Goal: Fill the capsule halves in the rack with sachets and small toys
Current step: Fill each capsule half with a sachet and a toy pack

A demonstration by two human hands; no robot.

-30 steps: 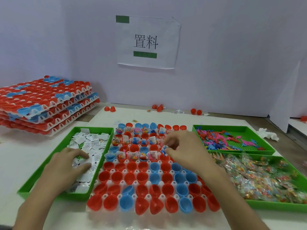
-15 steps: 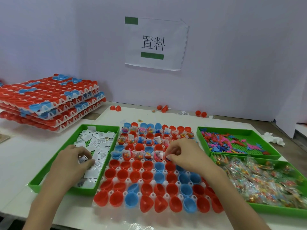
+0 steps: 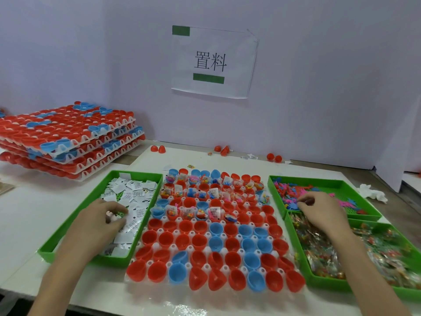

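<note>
Fingers of left hand point(image 3: 100, 224) curl on sachets point(image 3: 136, 192); fingers of right hand point(image 3: 321, 209) pinch among toys point(image 3: 293, 190), hold unclear. Next empty cups point(image 3: 250, 209) lie between, nearer the right hand

The light is bright and even, with only soft, faint shadows on the tabletop point(image 3: 29, 215), and a shiny patch shows at its front edge. The left hand point(image 3: 100, 221) looks a little fuzzy, and straight lines bend near the sides.
</note>
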